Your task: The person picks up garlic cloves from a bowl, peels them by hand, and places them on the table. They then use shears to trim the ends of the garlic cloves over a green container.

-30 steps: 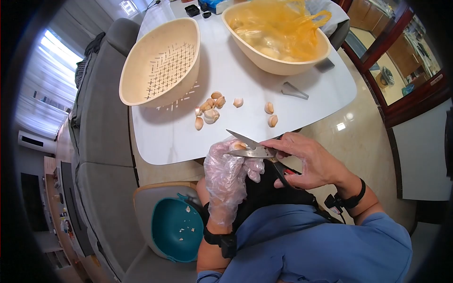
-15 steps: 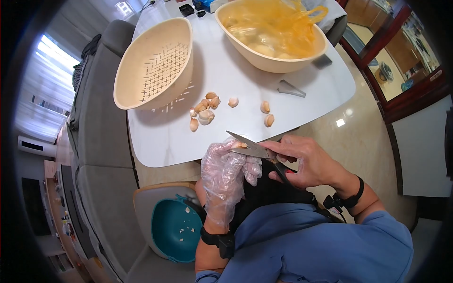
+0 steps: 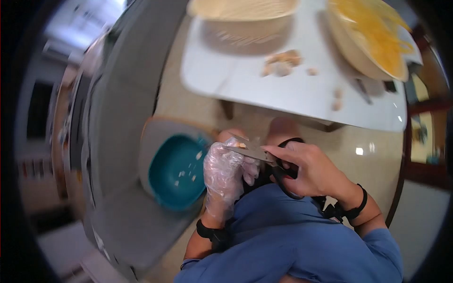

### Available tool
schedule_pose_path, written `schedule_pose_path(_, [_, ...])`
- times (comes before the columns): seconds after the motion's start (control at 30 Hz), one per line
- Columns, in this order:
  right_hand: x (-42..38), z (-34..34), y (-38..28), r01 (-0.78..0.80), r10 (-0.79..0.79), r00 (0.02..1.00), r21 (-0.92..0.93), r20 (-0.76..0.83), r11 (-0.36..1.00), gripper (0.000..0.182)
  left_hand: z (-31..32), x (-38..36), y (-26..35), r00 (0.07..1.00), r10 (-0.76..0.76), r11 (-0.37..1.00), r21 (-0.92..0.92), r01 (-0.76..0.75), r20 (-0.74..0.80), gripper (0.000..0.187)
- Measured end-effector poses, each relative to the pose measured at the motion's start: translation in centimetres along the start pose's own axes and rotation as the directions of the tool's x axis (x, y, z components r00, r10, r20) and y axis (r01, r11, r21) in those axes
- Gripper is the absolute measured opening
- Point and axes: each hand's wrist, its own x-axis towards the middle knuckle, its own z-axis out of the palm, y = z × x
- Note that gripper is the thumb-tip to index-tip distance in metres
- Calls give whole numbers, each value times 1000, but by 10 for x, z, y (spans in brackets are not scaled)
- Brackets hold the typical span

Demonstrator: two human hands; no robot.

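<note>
My left hand (image 3: 226, 165), in a clear plastic glove, has its fingers closed around a small garlic clove (image 3: 240, 145). Bare, my right hand (image 3: 306, 167) grips the black handles of the scissors (image 3: 252, 152). The blades are parted around the clove. Left of my gloved hand, a teal bin (image 3: 177, 172) holds small pale scraps. On the white table ahead lie a cluster of garlic cloves (image 3: 283, 66) and a few single ones, blurred.
The white table (image 3: 226, 80) has a beige perforated basket (image 3: 245, 12) at its back left. A beige basin (image 3: 351, 47) with a yellow plastic bag (image 3: 377, 33) stands at the right. A grey sofa (image 3: 127, 94) runs along the left.
The view has turned down and left, so the table and its contents appear farther up and right, while the teal bin appears higher. Both hands keep their hold on the clove and scissors.
</note>
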Motion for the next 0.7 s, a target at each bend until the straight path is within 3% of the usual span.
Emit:
schedule_pose_path(0.03, [17, 15, -2, 40, -42, 997, 22, 63, 999, 60, -19, -15, -2, 988, -35, 999, 35, 41, -150, 26])
schedule_pose_path(0.1, [55, 54, -8, -44, -7, 921, 122, 390, 992, 58, -64, -41, -18, 949, -8, 1000, -4, 7, -315, 19])
schedule_pose_path(0.2, [90, 134, 0, -53, -16, 801, 97, 598, 994, 50, -128, -71, -38, 842, -55, 996, -92, 6, -537, 8])
schedule_pose_path(0.3, [102, 190, 12, -39, -63, 777, 147, 627, 988, 50, -164, -81, -59, 807, -22, 992, -111, -54, -589, 8])
schedule_pose_path(0.37, [106, 192, 6, -73, 12, 721, 59, 693, 996, 46, -179, -84, -68, 831, 0, 988, -127, -86, -557, 8])
schedule_pose_path(0.47, [107, 214, 17, -60, -7, 744, 77, 669, 995, 45, -195, -85, -78, 821, -23, 991, -120, -56, -570, 9])
schedule_pose_path(0.57, [105, 221, 24, -85, 18, 738, 67, 674, 994, 43, -202, -83, -87, 876, -45, 981, -189, -53, -480, 9])
schedule_pose_path(0.63, [103, 229, 31, -154, 63, 740, 79, 669, 985, 43, -197, -83, -88, 817, -61, 995, -103, 2, -574, 10])
schedule_pose_path(0.7, [102, 231, 29, -183, 95, 727, 59, 680, 981, 42, -204, -83, -94, 830, -68, 991, -132, -7, -553, 11])
